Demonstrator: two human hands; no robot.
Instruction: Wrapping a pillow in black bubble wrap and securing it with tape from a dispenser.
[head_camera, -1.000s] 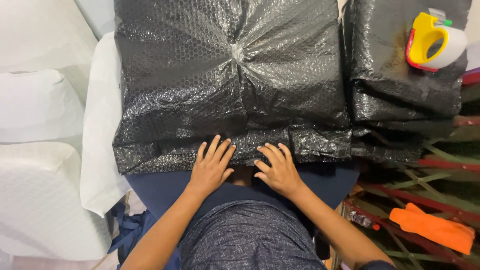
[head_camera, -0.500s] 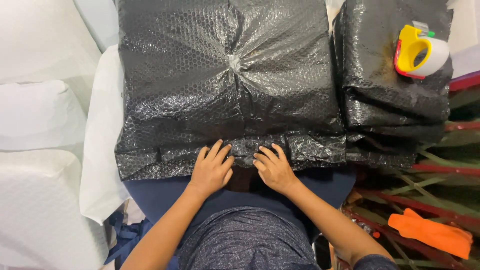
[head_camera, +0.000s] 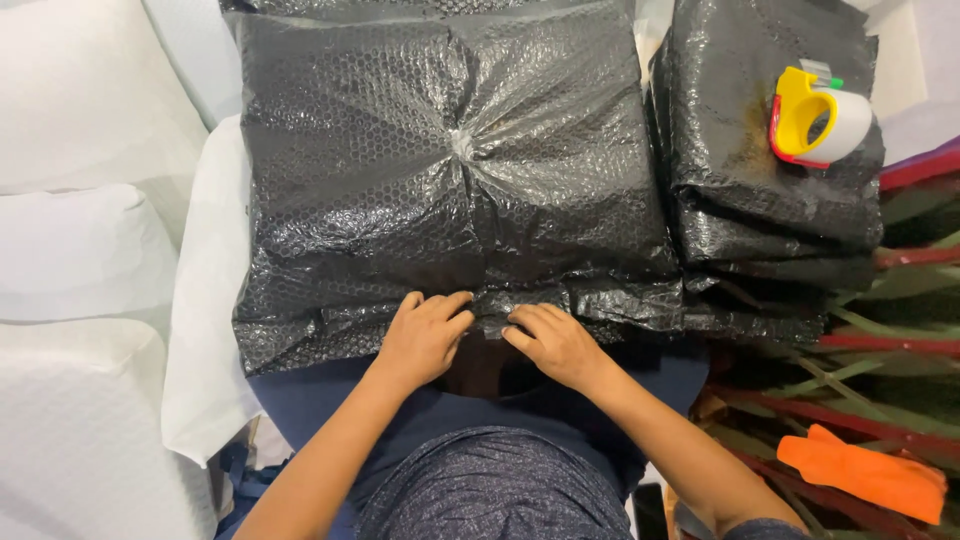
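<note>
**Both hands at the near edge of a black bubble-wrap bundle**

Head view: the work surface is draped in a dark blue cloth (head_camera: 320, 400), with white foam-wrapped packages (head_camera: 80, 250) stacked along the left and a white sheet (head_camera: 205, 330) hanging beside the cloth. On the cloth lies a large bundle wrapped in black bubble wrap (head_camera: 440, 170), its film gathered to a puckered knot near the middle of the top face.

The left hand (head_camera: 422, 335) rests on the bundle's near edge, fingers curled down and close together, tips pressing into the folded wrap. The right hand (head_camera: 553, 340) sits just beside it on the same edge, fingers likewise bent and bunched, gripping a crease of the film. The two hands nearly meet at their fingertips.

To the right, touching the bundle, stands a second stack of black bubble-wrapped packages (head_camera: 770, 210), and on top of it sits a yellow-and-red tape dispenser (head_camera: 812, 118) holding a roll of tape. Lower right, red and green straps (head_camera: 870, 350) cross over each other, with an orange cloth (head_camera: 865, 478) lying on them.
</note>
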